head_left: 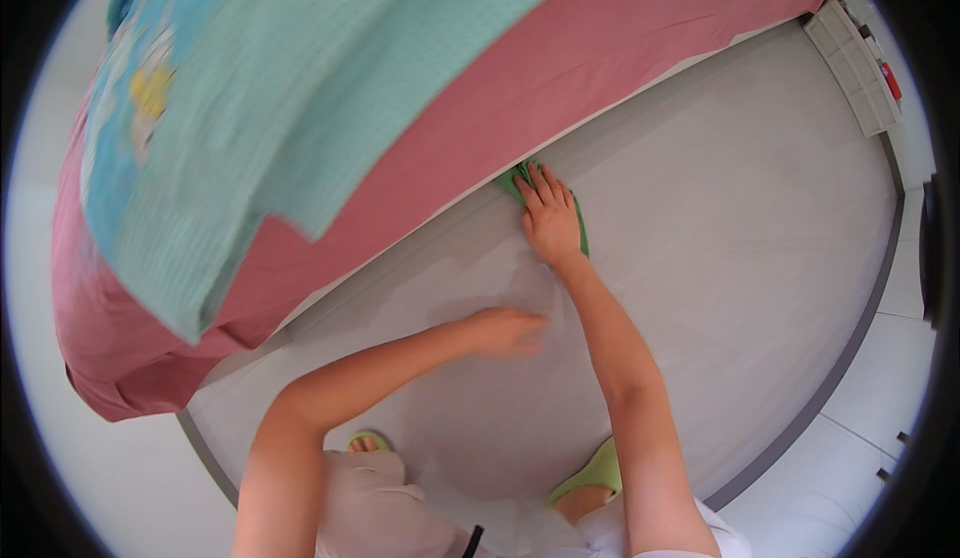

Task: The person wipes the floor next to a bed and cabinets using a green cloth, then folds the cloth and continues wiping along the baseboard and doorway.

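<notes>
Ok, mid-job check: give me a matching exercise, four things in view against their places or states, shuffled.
Things:
1. green cloth
2. teal blanket
3. left hand
4. white crate

Places or states:
A. draped across the pink sheet
B. near the picture's upper right edge
C. on the grey floor, beneath the right hand
D. blurred, nothing visible in it

Pairs: 1-C, 2-A, 3-D, 4-B

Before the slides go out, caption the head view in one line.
Right hand spread on a green cloth on the grey floor beside a pink-draped bed; left hand blurred.
</notes>
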Demonstrator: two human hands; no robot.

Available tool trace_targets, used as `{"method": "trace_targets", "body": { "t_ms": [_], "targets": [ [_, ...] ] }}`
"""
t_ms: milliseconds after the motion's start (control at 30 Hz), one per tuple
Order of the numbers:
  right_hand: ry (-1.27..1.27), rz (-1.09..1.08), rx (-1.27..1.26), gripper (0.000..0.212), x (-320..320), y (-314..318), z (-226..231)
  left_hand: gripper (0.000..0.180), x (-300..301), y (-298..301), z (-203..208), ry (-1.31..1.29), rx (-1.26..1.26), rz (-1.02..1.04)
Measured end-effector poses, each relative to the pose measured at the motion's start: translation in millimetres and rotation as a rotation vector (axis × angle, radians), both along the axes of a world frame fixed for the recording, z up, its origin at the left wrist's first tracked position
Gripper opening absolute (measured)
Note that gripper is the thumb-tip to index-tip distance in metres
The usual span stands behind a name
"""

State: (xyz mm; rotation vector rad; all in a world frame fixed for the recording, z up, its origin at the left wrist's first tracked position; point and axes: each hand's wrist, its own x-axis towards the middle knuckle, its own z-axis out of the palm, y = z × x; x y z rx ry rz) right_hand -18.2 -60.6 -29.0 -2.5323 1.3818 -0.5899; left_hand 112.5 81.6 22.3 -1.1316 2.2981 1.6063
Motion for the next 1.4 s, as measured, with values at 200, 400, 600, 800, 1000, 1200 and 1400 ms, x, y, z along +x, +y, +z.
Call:
{"method": "trace_targets", "body": {
  "t_ms": [200,400,600,800,1000,1200,1400],
  "targets": [
    [-0.008,0.096,0.055,0.058,132.5,142.9,-12.4,0.048,113.8,141.3,39.2,-0.050,-0.043,0.033],
    [-0.097,0.358,0.080,0.062,234.2,288.7,-13.5,0.035,181.3,273.6,47.7,0.053,-0.083,0.630],
    [-0.037,1.072,0.362,0.053,242.2,382.0,-7.2,0.024,213.1,354.9,42.7,-0.097,-0.139,1.043],
    [0.109,1.167,0.410,0.029,193.1,332.7,44.9,0.022,220.5,368.8,41.2,0.019,-0.337,1.412],
    [-0.019,0.884,0.034,0.031,135.3,247.5,75.0,0.026,212.7,306.4,24.0,-0.059,-0.586,1.141],
    [0.066,0.325,0.191,0.039,-6.1,180.8,75.7,0.051,173.4,163.4,-0.7,-0.094,-0.747,0.451],
    [0.079,-0.009,0.343,0.041,-39.6,233.7,61.8,0.065,191.4,119.4,-24.2,-0.247,-0.694,0.016]
  ]
}}
